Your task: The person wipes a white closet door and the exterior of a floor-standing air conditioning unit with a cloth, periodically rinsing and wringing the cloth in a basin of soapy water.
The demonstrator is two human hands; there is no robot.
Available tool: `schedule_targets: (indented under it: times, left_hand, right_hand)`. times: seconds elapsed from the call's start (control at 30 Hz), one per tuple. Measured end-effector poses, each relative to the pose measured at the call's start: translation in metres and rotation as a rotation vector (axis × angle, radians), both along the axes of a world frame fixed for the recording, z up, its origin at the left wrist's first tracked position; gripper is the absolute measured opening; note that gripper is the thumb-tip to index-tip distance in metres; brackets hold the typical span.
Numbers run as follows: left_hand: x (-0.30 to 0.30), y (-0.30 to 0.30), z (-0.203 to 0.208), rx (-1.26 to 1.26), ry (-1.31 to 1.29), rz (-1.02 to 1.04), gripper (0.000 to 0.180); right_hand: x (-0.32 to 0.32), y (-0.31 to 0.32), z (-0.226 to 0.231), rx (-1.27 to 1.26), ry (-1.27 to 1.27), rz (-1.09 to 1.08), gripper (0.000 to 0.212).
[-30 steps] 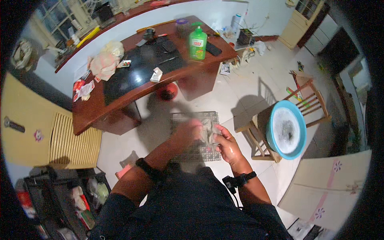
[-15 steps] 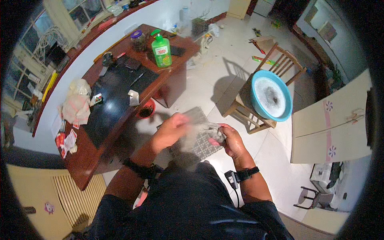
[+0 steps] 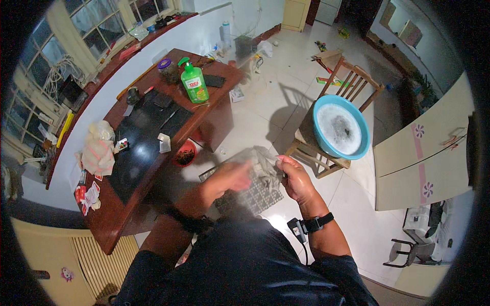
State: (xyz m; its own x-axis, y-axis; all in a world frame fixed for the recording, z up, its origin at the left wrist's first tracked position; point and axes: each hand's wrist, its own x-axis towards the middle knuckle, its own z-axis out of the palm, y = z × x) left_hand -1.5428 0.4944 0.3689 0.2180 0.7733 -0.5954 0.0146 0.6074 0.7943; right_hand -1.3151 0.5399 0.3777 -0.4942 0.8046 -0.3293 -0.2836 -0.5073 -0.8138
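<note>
In front of me a grey wet-looking cloth [image 3: 266, 171] hangs in loose folds. My right hand [image 3: 298, 179] is closed on its right edge, thumb and fingers pinched together. My left hand [image 3: 230, 178] is at the cloth's left side, smeared by motion, so whether its fingers grip the cloth is unclear. Beneath both hands lies a grey patterned mat [image 3: 255, 201] on the floor. Off to the right, a blue basin [image 3: 317, 122] of white suds rests on a wooden chair [image 3: 305, 137].
At the left stands a dark red desk [image 3: 153, 178] bearing a green pump bottle [image 3: 194, 84], a jar [image 3: 167, 71], a crumpled plastic bag [image 3: 98, 153] and playing cards [image 3: 92, 196]. A red pot [image 3: 186, 153] sits beside the desk. A pale cabinet [image 3: 398, 168] stands at the right.
The cloth, bunched near my right hand before, now hangs more spread out between my hands. My left hand has shifted slightly right and down. The whole view has tilted a little.
</note>
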Motion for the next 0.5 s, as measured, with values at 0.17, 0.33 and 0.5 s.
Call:
schedule_targets:
  times: [0.17, 0.33, 0.5]
  left_hand:
    - [0.029, 0.009, -0.005, 0.127, -0.168, 0.194, 0.048]
    - [0.026, 0.023, -0.032, 0.207, -0.328, 0.062, 0.047]
    - [0.032, 0.017, -0.037, 0.086, -0.498, 0.117, 0.055]
  right_hand:
    - [0.012, 0.006, -0.005, 0.005, 0.001, 0.000, 0.015]
    - [0.035, 0.021, -0.013, -0.011, 0.116, -0.228, 0.017]
    - [0.045, 0.028, -0.020, -0.073, 0.150, -0.273, 0.019]
